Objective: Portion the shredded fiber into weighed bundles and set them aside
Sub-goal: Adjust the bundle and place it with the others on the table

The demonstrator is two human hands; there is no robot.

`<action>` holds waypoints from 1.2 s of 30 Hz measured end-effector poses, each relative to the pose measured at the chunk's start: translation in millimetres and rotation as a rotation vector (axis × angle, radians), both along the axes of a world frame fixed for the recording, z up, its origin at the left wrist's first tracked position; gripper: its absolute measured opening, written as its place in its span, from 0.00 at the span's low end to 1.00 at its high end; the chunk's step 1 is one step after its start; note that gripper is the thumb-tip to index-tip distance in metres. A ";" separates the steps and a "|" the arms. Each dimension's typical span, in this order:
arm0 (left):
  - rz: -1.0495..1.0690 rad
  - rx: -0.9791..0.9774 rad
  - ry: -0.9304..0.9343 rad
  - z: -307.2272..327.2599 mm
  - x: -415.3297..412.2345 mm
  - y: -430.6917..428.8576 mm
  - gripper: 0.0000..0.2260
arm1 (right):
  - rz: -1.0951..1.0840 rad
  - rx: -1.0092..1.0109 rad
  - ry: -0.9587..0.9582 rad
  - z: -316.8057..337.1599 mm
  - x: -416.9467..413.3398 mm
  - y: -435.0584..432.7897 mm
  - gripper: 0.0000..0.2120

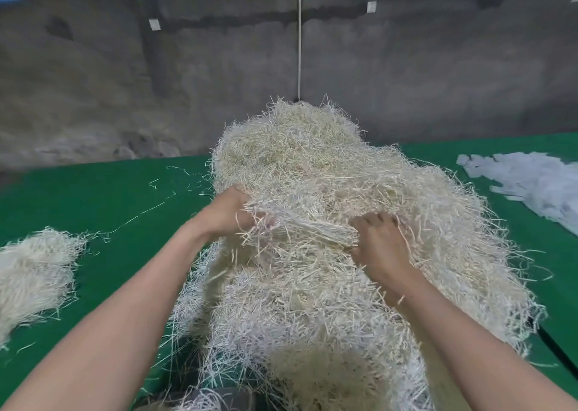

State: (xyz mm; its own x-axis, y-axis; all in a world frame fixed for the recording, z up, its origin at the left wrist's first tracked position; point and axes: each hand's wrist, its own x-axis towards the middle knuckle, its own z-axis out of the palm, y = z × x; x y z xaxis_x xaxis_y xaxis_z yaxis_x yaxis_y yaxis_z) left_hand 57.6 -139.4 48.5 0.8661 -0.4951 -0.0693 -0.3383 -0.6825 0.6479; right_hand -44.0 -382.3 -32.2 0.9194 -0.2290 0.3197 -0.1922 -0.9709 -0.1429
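A big mound of pale shredded fiber (312,166) covers the middle of the green table (103,198). My left hand (230,213) grips one end of a stretched hank of fiber (309,227) at the mound's left flank. My right hand (380,243) grips the other end, fingers curled into the strands. The hank runs taut between both hands, just above the mound. A smaller separate heap of fiber (34,273) lies at the table's left edge.
A spread of white strips (531,182) lies at the far right of the table. Loose strands (175,176) trail over the green surface left of the mound. A grey wall (406,76) stands behind, with a white cord (299,35) hanging down.
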 end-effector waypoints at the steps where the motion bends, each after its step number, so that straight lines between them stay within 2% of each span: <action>1: 0.007 -0.038 0.029 -2.8 -0.8 -0.7 0.06 | 0.023 0.007 -0.005 5.0 -0.4 5.2 0.29; 3: 0.020 -0.145 0.053 -3.8 -7.1 -3.4 0.07 | 0.100 0.026 0.004 21.0 -3.1 18.5 0.38; 5: 0.027 -0.319 0.121 -1.1 -13.4 -6.5 0.03 | 0.207 0.042 0.032 41.0 -6.0 35.1 0.47; 7: 0.028 -0.558 0.266 2.3 -19.9 -12.2 0.12 | 0.264 0.060 0.052 58.9 -2.2 55.0 0.47; 8: 0.043 -0.707 0.350 2.9 -23.1 -17.0 0.10 | 0.279 0.122 0.044 64.1 3.0 67.1 0.43; 9: 0.081 -0.865 0.420 5.6 -27.6 -22.8 0.07 | 0.302 0.232 0.015 67.4 8.5 79.3 0.35; 11: 0.198 -1.115 0.513 14.0 -29.1 -31.9 0.10 | 0.349 0.461 -0.086 66.1 18.4 100.4 0.13; 12: 0.209 -1.208 0.560 20.7 -26.3 -34.0 0.11 | 0.351 0.483 -0.140 61.5 23.8 105.4 0.09; 14: 0.159 -1.411 0.677 38.5 -22.8 -33.5 0.05 | 0.333 0.386 -0.175 47.9 29.3 103.0 0.09; 16: 0.221 -1.545 0.699 49.5 -13.5 -25.7 0.04 | 0.287 0.298 -0.145 30.6 27.4 83.8 0.08; 19: 0.302 -1.468 0.593 35.3 -5.9 -21.4 0.08 | 0.246 0.136 -0.082 5.7 19.8 51.8 0.08; 22: 0.374 -1.447 0.609 14.0 -8.7 -23.7 0.04 | 0.173 0.102 -0.040 -9.1 8.7 27.1 0.13; 25: 0.498 -1.603 0.549 18.6 10.7 10.5 0.14 | -0.032 0.224 0.115 -28.3 -19.5 -16.7 0.22; 27: 0.634 -1.621 0.443 23.9 26.6 37.3 0.14 | -0.113 0.082 0.207 -27.8 -33.6 -30.5 0.26; 29: 0.685 -1.444 0.378 16.5 25.2 40.2 0.08 | -0.028 0.034 0.134 -15.0 -29.0 -17.1 0.25; 31: 0.645 -1.323 0.409 4.7 18.3 24.0 0.05 | 0.130 0.059 0.066 7.5 -17.4 8.4 0.25; 36: 0.529 -1.395 0.506 9.2 2.1 10.1 0.05 | 0.301 0.029 0.119 61.5 -5.5 53.0 0.30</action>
State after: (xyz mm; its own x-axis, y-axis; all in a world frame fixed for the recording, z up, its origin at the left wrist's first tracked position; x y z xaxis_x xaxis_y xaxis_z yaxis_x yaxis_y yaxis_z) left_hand 59.7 -129.3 57.7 0.9844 -0.0741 -0.1597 0.1736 0.5590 0.8108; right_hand -49.6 -329.3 29.3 0.9777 0.0517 0.2036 0.0863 -0.9825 -0.1649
